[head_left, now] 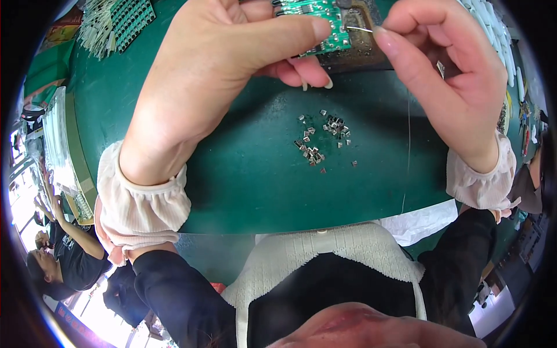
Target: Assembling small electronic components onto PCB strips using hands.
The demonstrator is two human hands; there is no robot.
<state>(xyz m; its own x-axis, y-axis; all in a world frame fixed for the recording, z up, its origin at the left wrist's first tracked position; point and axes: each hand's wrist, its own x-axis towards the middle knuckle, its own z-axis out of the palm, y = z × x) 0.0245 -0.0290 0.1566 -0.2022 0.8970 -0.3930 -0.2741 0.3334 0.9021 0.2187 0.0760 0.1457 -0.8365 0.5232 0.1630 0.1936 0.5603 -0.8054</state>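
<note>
My left hand [232, 52] grips a green circuit board [339, 36], thumb pressed on its top face and fingers beneath. Shiny solder points and dark parts show on the board. In a pinch between thumb and forefinger, my right hand [447, 75] holds a thin silvery wire [361, 29], its tip close to the board's right edge; whether they touch I cannot tell. Against the right palm shows a small shiny metal piece [441, 70]. Below the board sits a dark, stained tray [371, 55]. Several small bent metal clips [335, 126] lie loose on the table in front of me.
The green table [261, 197] curves toward me. At the far left are more circuit boards [132, 23] beside a bundle of white leads [97, 29]. White tubes [493, 35] lie at the far right. A box of white strips [61, 145] stands left; beyond it a person [72, 249] works.
</note>
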